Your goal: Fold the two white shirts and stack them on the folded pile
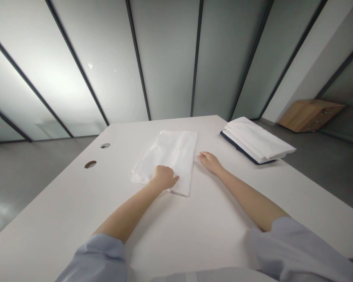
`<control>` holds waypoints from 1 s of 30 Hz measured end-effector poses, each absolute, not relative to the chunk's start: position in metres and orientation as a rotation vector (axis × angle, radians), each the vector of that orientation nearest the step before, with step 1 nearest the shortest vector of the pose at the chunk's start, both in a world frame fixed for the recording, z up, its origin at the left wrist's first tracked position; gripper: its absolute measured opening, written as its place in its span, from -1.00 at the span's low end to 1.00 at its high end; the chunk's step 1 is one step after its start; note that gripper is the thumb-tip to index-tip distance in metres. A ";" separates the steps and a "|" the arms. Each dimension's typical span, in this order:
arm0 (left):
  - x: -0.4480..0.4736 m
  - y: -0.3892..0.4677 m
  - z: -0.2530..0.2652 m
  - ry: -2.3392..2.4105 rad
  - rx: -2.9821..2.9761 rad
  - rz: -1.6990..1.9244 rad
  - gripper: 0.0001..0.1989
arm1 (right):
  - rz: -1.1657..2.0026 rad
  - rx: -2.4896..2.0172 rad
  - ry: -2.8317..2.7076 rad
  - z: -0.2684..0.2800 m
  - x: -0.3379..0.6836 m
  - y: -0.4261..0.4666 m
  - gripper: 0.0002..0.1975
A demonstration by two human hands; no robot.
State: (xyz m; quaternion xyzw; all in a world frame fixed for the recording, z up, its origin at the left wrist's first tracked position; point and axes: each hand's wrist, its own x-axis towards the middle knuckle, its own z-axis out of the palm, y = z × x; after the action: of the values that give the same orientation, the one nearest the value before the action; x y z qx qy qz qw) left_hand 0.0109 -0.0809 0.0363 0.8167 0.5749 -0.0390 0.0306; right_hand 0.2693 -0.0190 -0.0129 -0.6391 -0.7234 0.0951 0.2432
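Observation:
A thin white folded cloth (176, 152) lies on the white table (194, 231), with slight wrinkles and its left side fanned out unevenly. Over its near edge, my left hand (165, 177) is closed on the cloth, thumb pointing right; its fingertips are hidden under the hand. My right hand (211, 161) rests just right of the cloth's right edge, fingers loosely curved and thumb a little apart, with nothing visible in it.
A stack of folded white cloths (259, 139) sits on a dark navy folded piece (241, 150) at the table's right edge. Two round holes (90, 164) pierce the tabletop at left. Beyond stand frosted glass panels (167, 58) and a wooden cabinet (308, 115).

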 end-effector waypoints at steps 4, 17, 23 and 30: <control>0.004 -0.068 0.049 1.419 2.492 0.098 -0.56 | 0.293 -1.795 -1.915 -0.015 0.272 -0.014 -0.60; -0.059 0.019 0.003 2.183 2.113 0.354 -0.49 | 0.295 -2.082 -1.751 0.000 0.253 0.015 -0.62; -0.056 0.018 0.001 2.044 1.925 0.546 -0.60 | 0.451 -1.913 -1.669 -0.006 0.244 0.019 -0.65; -0.049 0.015 0.003 1.648 1.307 1.057 -0.48 | 0.953 -1.579 -1.351 -0.005 0.248 0.013 -0.54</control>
State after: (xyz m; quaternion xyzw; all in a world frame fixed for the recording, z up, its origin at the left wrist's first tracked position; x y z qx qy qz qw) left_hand -0.0490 0.0153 0.0028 0.5127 0.6466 0.4147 0.3835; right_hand 0.2478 0.0132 -0.0048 -0.6284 -0.5377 0.3793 0.4148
